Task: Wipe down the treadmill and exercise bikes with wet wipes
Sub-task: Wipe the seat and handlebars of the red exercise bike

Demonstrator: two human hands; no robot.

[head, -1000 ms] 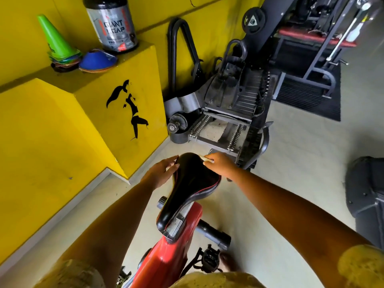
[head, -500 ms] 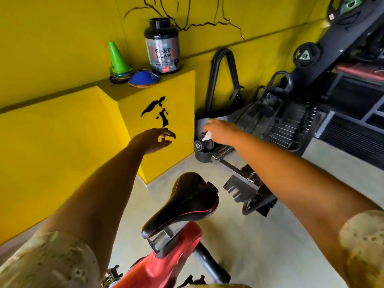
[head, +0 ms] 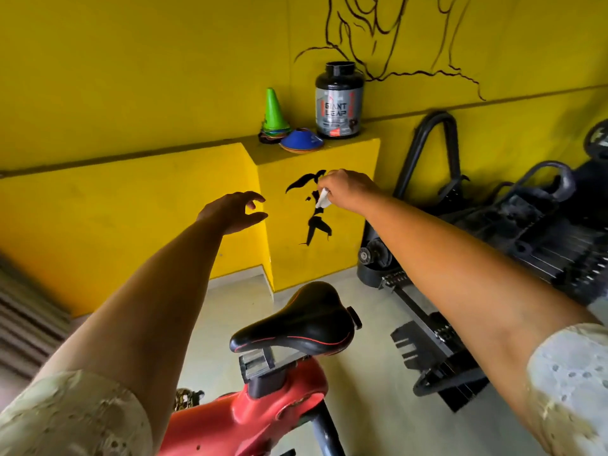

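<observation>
A black tub (head: 339,103) labelled "GIANT LEAP" stands on a yellow ledge (head: 348,156), above and beyond the exercise bike's black saddle (head: 302,320). Both hands, on the saddle a second ago, now reach out well above it. The right hand (head: 348,189) pinches a crumpled white wipe (head: 323,199). The left hand (head: 230,212) hovers empty, fingers loosely curled.

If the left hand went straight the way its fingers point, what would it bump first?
Probably the yellow block with the black painted figure. The left hand is open and aims there. The wipe in the right hand lies near that line, but depth is unclear.
</observation>
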